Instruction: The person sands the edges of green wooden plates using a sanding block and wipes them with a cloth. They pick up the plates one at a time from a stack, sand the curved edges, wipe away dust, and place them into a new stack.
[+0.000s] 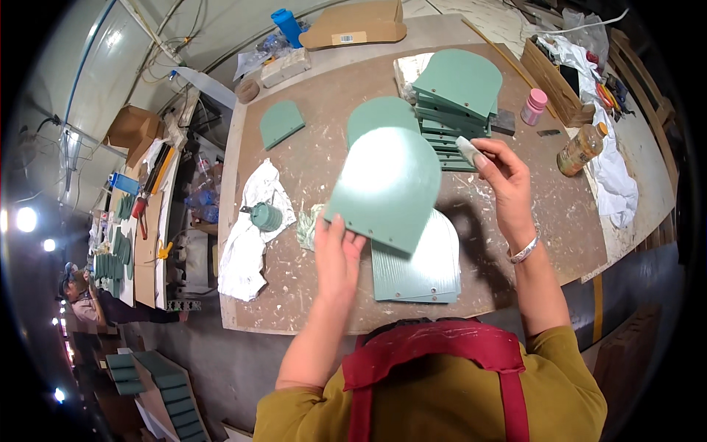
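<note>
My left hand (pixel 339 254) is closed on the lower edge of a green round-topped panel (pixel 387 188), which is tilted above the table and shines with glare. Small holes run along the panel's straight edge. Between the fingers of my raised right hand (pixel 504 177) is a small pale folded pad (pixel 467 149); its material is unclear. Below the held panel lie whitish-green striped panels (pixel 416 276). Another green panel (pixel 379 114) shows partly behind it. To the right of that rises a stack of green panels (pixel 460 85).
On the left lie a small green panel (pixel 282 124) and a white cloth (pixel 250 258) with a green jar (pixel 266 216). At right stand a pink bottle (pixel 534 107) and an amber bottle (pixel 582 149). A cardboard box (pixel 353 26) sits at the back. Another person (pixel 88 302) is far left.
</note>
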Motion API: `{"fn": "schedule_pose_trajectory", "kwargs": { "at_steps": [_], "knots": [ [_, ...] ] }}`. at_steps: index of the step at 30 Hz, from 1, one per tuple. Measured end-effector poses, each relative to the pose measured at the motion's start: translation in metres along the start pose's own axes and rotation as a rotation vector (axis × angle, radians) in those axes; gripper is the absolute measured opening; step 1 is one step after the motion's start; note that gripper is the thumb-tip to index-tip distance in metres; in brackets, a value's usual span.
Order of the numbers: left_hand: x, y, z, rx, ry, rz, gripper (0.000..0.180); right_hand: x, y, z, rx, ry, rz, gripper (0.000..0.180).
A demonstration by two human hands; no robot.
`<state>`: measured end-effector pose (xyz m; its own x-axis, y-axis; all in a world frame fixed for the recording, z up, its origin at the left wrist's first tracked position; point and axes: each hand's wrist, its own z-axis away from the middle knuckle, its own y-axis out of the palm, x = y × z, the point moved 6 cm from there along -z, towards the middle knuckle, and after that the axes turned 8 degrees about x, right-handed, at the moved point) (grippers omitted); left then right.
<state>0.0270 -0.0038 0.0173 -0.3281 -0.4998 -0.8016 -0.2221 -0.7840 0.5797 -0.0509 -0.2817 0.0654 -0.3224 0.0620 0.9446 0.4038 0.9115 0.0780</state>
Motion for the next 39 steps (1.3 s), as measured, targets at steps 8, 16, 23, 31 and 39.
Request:
{"fn": "schedule_pose_trajectory", "kwargs": {
  "at_steps": [8,16,23,31,39],
  "knots": [
    [0.015,-0.027,-0.097,-0.128,0.000,0.050,0.041,-0.025,0.000,0.027,-0.010,0.194,-0.147,0.023],
    [0.038,-0.034,-0.120,-0.112,-0.127,-0.148,0.047,-0.045,-0.010,0.034,-0.030,0.260,-0.171,0.023],
    [0.052,-0.050,-0.128,-0.099,-0.106,-0.098,0.039,-0.065,-0.005,0.031,-0.006,0.331,-0.168,0.023],
    [0.021,-0.043,-0.102,-0.061,0.148,-0.791,0.039,-0.072,-0.013,0.029,-0.052,0.381,-0.121,0.023],
    [0.027,0.064,-0.108,0.464,0.987,-1.739,0.045,-0.065,0.011,0.008,-0.053,0.339,-0.128,0.024]
  ]
}}
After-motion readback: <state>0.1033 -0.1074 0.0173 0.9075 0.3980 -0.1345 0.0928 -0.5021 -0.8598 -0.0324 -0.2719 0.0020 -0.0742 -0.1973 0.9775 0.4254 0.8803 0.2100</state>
